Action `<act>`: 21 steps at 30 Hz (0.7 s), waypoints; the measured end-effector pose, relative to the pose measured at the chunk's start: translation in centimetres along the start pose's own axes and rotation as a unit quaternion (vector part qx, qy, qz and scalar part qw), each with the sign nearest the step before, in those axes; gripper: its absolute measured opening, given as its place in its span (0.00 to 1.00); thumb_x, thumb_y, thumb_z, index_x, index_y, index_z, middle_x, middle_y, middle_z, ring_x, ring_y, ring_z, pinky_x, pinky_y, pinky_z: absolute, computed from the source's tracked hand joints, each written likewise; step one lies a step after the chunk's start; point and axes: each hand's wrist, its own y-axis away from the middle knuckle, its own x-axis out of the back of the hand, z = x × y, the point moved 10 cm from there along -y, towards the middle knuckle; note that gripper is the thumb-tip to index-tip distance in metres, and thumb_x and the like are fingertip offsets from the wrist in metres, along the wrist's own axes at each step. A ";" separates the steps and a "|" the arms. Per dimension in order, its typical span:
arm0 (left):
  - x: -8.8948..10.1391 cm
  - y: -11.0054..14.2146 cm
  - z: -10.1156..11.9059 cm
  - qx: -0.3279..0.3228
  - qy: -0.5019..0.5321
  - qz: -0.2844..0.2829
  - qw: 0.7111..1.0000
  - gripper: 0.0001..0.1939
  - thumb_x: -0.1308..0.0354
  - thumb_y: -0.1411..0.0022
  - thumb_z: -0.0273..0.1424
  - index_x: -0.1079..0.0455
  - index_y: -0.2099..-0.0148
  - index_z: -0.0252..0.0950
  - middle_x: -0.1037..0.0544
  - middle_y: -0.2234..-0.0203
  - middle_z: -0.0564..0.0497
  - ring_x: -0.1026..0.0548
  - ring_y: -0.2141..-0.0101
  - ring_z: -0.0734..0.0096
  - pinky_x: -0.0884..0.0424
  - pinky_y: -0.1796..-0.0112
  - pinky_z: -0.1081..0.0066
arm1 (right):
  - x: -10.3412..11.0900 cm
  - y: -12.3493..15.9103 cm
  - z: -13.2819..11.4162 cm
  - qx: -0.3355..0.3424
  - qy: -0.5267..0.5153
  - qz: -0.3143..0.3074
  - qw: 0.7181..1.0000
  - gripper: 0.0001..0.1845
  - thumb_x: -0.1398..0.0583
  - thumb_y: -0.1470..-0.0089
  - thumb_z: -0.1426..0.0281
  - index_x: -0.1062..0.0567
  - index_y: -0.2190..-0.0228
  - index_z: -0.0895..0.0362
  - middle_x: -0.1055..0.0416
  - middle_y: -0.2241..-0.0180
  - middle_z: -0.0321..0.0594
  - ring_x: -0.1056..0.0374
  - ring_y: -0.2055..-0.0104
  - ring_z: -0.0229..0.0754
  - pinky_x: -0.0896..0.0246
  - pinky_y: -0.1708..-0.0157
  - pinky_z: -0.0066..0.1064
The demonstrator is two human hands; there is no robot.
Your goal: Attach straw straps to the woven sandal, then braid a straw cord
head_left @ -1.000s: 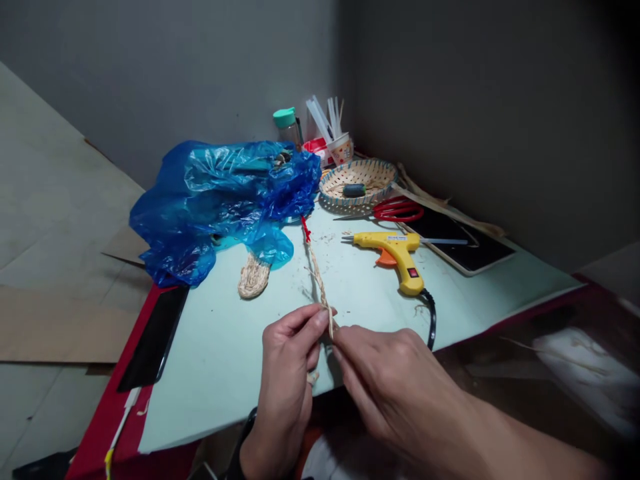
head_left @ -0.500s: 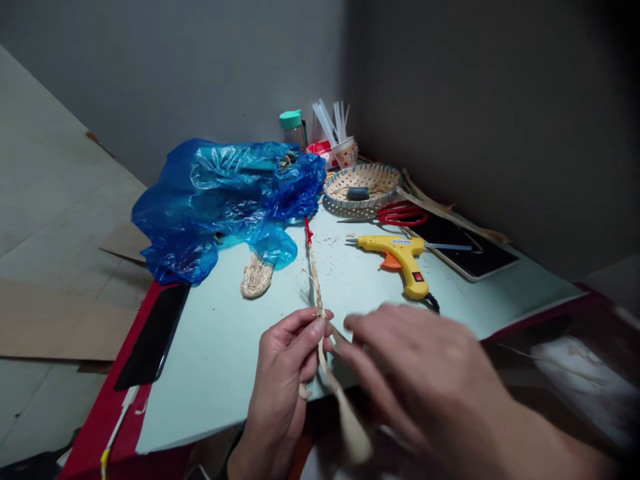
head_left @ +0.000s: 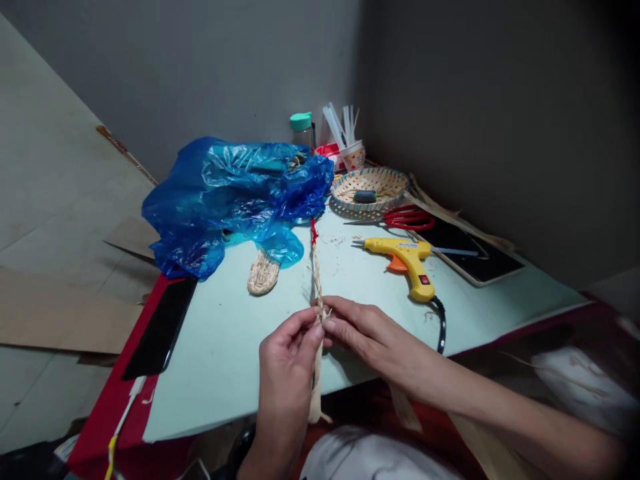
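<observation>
A thin braid of pale plant fibre (head_left: 317, 270) runs from a red tie (head_left: 314, 233) near the blue bag down to my fingers. My left hand (head_left: 293, 350) pinches the braid's lower end between thumb and fingers. From the right, my right hand (head_left: 363, 330) closes its thumb and fingertips on the same spot. A loose flat fibre strand (head_left: 316, 393) hangs below my left hand, and another strand (head_left: 404, 408) hangs beneath my right wrist. A coiled braided oval piece (head_left: 263, 273) lies on the table to the left of the braid, partly under the bag.
A yellow glue gun (head_left: 403, 257) lies right of the braid. Behind it are red-handled scissors (head_left: 409, 218), a woven basket (head_left: 370, 180) with a thread spool, and a dark tablet (head_left: 470, 250). A blue plastic bag (head_left: 235, 193) covers the back left; a black phone (head_left: 163, 330) lies at the left edge.
My right hand, blurred and apart from the braid's end before, has moved left and now pinches there beside my left hand. The loose strands have shifted. The view has shifted slightly.
</observation>
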 end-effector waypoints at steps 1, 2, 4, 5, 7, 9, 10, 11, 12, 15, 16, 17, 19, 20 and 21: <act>0.1 0.0 0.1 -0.009 -0.012 0.006 1.000 0.11 0.34 0.46 0.30 0.22 0.59 0.33 0.18 0.67 0.47 0.22 0.66 0.68 0.27 0.67 0.76 | -0.1 0.0 0.2 -0.004 -0.010 -0.002 1.000 0.10 0.49 0.32 0.68 0.30 0.62 0.57 0.28 0.64 0.36 0.33 0.61 0.38 0.40 0.60 0.29; 0.1 0.1 0.2 -0.017 -0.022 0.012 1.000 0.11 0.35 0.46 0.29 0.23 0.59 0.33 0.19 0.68 0.47 0.22 0.66 0.67 0.27 0.66 0.75 | -0.2 0.0 0.5 -0.008 -0.024 -0.006 1.000 0.10 0.49 0.33 0.67 0.30 0.62 0.57 0.29 0.65 0.36 0.33 0.62 0.38 0.40 0.61 0.28; 0.0 0.3 0.5 -0.032 -0.034 0.017 0.999 0.11 0.36 0.45 0.29 0.25 0.59 0.33 0.19 0.69 0.48 0.22 0.68 0.68 0.27 0.67 0.74 | -0.3 -0.1 1.1 -0.019 -0.055 -0.012 0.998 0.11 0.49 0.33 0.67 0.30 0.65 0.57 0.32 0.70 0.34 0.36 0.67 0.36 0.42 0.65 0.27; 0.0 0.4 0.6 -0.041 -0.038 0.018 0.998 0.11 0.36 0.44 0.29 0.27 0.57 0.34 0.20 0.69 0.49 0.22 0.69 0.68 0.27 0.67 0.74 | -0.4 -0.1 1.4 -0.026 -0.067 -0.013 0.997 0.12 0.48 0.33 0.66 0.31 0.68 0.57 0.34 0.72 0.33 0.38 0.69 0.36 0.43 0.68 0.26; -0.1 0.6 0.9 -0.061 -0.048 0.021 0.997 0.15 0.37 0.42 0.30 0.32 0.53 0.37 0.21 0.72 0.52 0.22 0.71 0.69 0.27 0.66 0.72 | -0.5 -0.1 1.9 -0.035 -0.082 -0.011 0.996 0.15 0.48 0.34 0.65 0.34 0.73 0.57 0.38 0.76 0.32 0.42 0.72 0.34 0.47 0.73 0.25; 0.3 1.0 1.3 -0.088 -0.088 0.043 0.991 0.16 0.38 0.41 0.30 0.36 0.51 0.40 0.21 0.73 0.54 0.22 0.70 0.68 0.28 0.65 0.71 | -0.4 -0.1 2.1 -0.041 -0.091 0.001 0.995 0.15 0.48 0.34 0.66 0.34 0.73 0.57 0.40 0.77 0.31 0.45 0.74 0.34 0.50 0.75 0.24; 0.6 1.2 1.7 -0.106 -0.125 0.063 0.985 0.16 0.38 0.41 0.30 0.35 0.51 0.41 0.21 0.73 0.54 0.22 0.69 0.67 0.28 0.65 0.71 | -0.3 0.0 2.2 -0.044 -0.094 0.013 0.995 0.15 0.47 0.35 0.66 0.33 0.73 0.57 0.41 0.77 0.31 0.46 0.74 0.34 0.51 0.76 0.24; 0.8 1.5 2.2 -0.128 -0.171 0.078 0.974 0.14 0.38 0.41 0.30 0.34 0.52 0.41 0.20 0.72 0.53 0.21 0.68 0.66 0.29 0.64 0.71 | -0.2 0.0 2.3 -0.047 -0.096 0.029 0.994 0.14 0.46 0.35 0.65 0.32 0.72 0.58 0.41 0.77 0.30 0.47 0.75 0.34 0.51 0.76 0.24; 0.7 1.9 2.9 -0.159 -0.221 0.088 0.958 0.12 0.39 0.40 0.29 0.31 0.54 0.42 0.19 0.70 0.52 0.21 0.67 0.66 0.30 0.64 0.72 | -0.1 0.0 2.4 -0.050 -0.098 0.043 0.993 0.13 0.46 0.35 0.65 0.32 0.72 0.58 0.42 0.78 0.30 0.47 0.76 0.33 0.52 0.77 0.24; -0.2 3.9 5.7 -0.288 -0.337 0.103 0.891 0.06 0.39 0.41 0.25 0.25 0.62 0.41 0.18 0.71 0.51 0.21 0.70 0.67 0.32 0.65 0.73 | -0.1 0.2 2.7 -0.055 -0.125 0.070 0.988 0.13 0.47 0.35 0.65 0.32 0.71 0.58 0.38 0.80 0.30 0.45 0.77 0.33 0.51 0.76 0.25; -0.5 4.8 6.5 -0.332 -0.351 0.108 0.869 0.06 0.38 0.42 0.24 0.24 0.64 0.41 0.18 0.73 0.52 0.22 0.72 0.68 0.33 0.66 0.72 | -0.2 0.3 2.8 -0.054 -0.134 0.074 0.987 0.13 0.47 0.35 0.66 0.32 0.71 0.58 0.35 0.80 0.31 0.43 0.76 0.34 0.50 0.75 0.25; -0.7 5.7 7.1 -0.374 -0.358 0.113 0.848 0.07 0.38 0.42 0.23 0.23 0.66 0.40 0.19 0.74 0.52 0.24 0.74 0.68 0.33 0.67 0.72 | -0.3 0.4 2.9 -0.054 -0.142 0.078 0.985 0.13 0.46 0.35 0.66 0.31 0.71 0.58 0.32 0.78 0.32 0.42 0.76 0.34 0.49 0.74 0.25; -1.3 7.2 7.7 -0.442 -0.377 0.109 0.807 0.08 0.40 0.41 0.21 0.23 0.64 0.39 0.19 0.75 0.51 0.26 0.76 0.68 0.33 0.69 0.70 | -0.4 0.4 3.0 -0.057 -0.160 0.083 0.982 0.13 0.45 0.36 0.65 0.29 0.70 0.58 0.29 0.76 0.34 0.41 0.76 0.33 0.48 0.73 0.25; -1.8 7.7 7.5 -0.466 -0.398 0.095 0.785 0.09 0.42 0.40 0.20 0.23 0.61 0.38 0.19 0.75 0.51 0.26 0.76 0.68 0.33 0.69 0.69 | -0.4 0.4 3.1 -0.062 -0.176 0.078 0.979 0.13 0.44 0.36 0.64 0.28 0.70 0.59 0.28 0.75 0.35 0.41 0.76 0.33 0.47 0.73 0.25; -2.5 8.2 7.1 -0.493 -0.424 0.075 0.756 0.10 0.43 0.40 0.19 0.24 0.58 0.36 0.19 0.73 0.50 0.26 0.75 0.68 0.32 0.69 0.69 | -0.6 0.4 3.1 -0.072 -0.199 0.069 0.975 0.14 0.44 0.37 0.63 0.28 0.69 0.59 0.28 0.74 0.36 0.41 0.77 0.33 0.46 0.73 0.25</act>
